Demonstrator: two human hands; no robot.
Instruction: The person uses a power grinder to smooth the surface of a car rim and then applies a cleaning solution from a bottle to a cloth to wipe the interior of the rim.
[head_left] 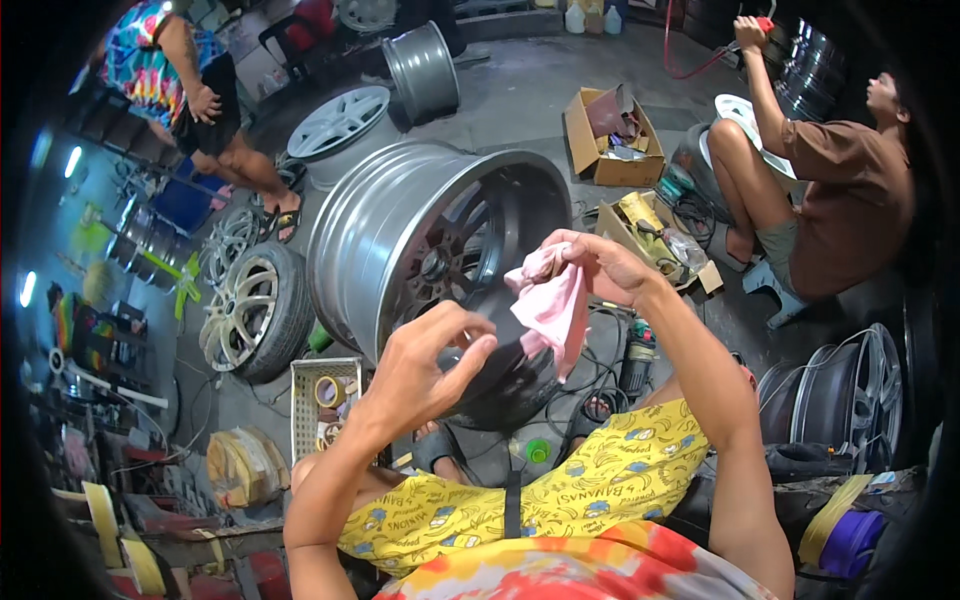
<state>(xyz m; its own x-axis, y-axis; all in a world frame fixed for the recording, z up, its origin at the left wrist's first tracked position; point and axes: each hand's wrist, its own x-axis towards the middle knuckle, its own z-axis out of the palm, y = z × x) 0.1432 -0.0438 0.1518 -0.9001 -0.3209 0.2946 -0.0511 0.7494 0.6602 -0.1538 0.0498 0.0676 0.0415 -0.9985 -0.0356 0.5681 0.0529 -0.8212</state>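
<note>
A crumpled pink cloth (pixel 556 308) hangs from the fingers of my right hand (pixel 612 268), which is closed on it. My left hand (pixel 425 362) is raised to the left of the cloth, its fingers bent and the thumb apart, with nothing in it. Both hands are above the near side of a large grey wheel rim (pixel 365 240). The rim lies tilted on its side, its open end toward my right. Its spokes and hub show inside, while my hands and the cloth hide part of its lower edge.
At the left stands a tyred wheel (pixel 262 310); farther back are a silver wheel (pixel 340 122) and a grey rim (pixel 422 72). Two cardboard boxes (pixel 618 172) sit right of the rim. A power tool (pixel 637 362) and cables lie near my knee. Two other people are nearby.
</note>
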